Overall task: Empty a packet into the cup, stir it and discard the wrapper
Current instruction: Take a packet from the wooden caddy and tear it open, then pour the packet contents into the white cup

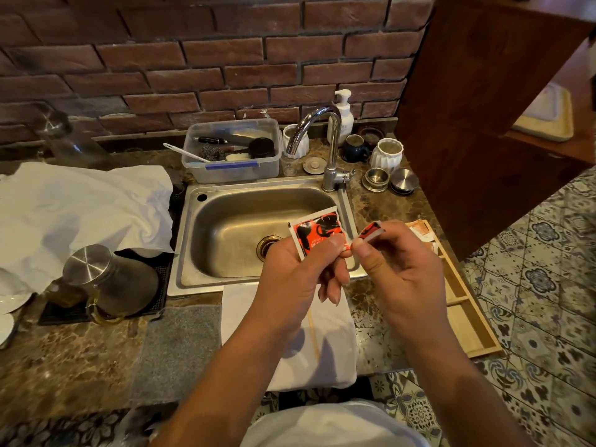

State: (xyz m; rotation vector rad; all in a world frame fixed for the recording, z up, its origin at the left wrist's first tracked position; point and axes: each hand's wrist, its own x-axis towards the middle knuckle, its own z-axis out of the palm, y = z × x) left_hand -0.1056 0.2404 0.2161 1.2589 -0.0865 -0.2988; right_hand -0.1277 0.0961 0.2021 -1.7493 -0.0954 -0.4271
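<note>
A small red, black and white packet (pixel 317 232) is held above the front right corner of the steel sink (pixel 232 221). My left hand (pixel 296 279) pinches its lower edge between thumb and fingers. My right hand (pixel 403 272) pinches a partly torn-off strip (pixel 372 232) of the packet's top, still joined at the bottom corner. A thin wooden stir stick (pixel 313 332) lies on the white cloth (pixel 322 359) under my left wrist. The cup on that cloth is hidden by my hands, if it is there.
A faucet (pixel 325 137) rises behind the sink, with a soap pump (pixel 343 114), a dark mug (pixel 354 148), white jars and metal lids around it. A plastic tub (pixel 232 150) holds utensils. A glass kettle (pixel 109 279) stands at left; a wooden tray (pixel 461 301) at right.
</note>
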